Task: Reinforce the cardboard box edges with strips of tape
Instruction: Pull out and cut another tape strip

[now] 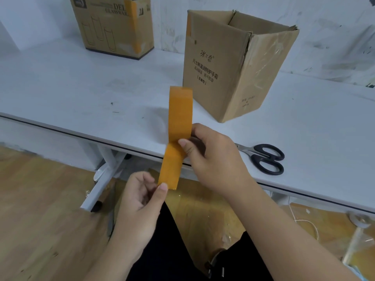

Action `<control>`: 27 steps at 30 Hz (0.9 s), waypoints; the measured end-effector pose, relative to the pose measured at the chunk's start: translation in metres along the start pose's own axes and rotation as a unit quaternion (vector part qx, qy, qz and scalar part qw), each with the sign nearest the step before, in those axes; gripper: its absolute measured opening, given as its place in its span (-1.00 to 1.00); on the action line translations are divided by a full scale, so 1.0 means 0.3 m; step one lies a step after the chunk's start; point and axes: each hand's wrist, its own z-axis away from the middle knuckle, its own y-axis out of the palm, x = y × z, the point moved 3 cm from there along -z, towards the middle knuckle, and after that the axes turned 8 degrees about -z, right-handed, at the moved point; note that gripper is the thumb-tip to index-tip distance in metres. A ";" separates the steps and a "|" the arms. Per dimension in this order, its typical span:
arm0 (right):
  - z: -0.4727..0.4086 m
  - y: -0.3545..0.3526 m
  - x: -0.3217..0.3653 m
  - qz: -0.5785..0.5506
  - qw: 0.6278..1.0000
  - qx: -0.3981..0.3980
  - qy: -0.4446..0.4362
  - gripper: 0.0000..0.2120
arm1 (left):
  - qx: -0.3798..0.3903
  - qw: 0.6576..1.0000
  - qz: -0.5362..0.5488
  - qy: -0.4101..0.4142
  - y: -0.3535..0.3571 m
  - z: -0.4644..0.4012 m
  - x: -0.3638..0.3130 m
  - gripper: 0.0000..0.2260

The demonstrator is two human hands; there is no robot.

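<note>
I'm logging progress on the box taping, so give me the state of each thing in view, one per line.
Tape roll: held upright in right hand.
Tape strip: pulled out, uncut, end pinched by left hand.
Open box: upright, top open.
Far box: upright, orange tape on it.
Scissors: closed, flat on table.

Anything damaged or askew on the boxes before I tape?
Yes. The open brown cardboard box nearest the hands has a torn, frayed top corner and wrinkled clear film on its right side. The printed glassware box behind already carries an orange strip; nothing spilled.
</note>
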 end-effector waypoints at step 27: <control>0.009 -0.068 0.042 0.001 0.999 0.046 0.007 -0.78 | 0.005 0.998 0.018 -0.066 0.074 -0.089 0.064 -0.63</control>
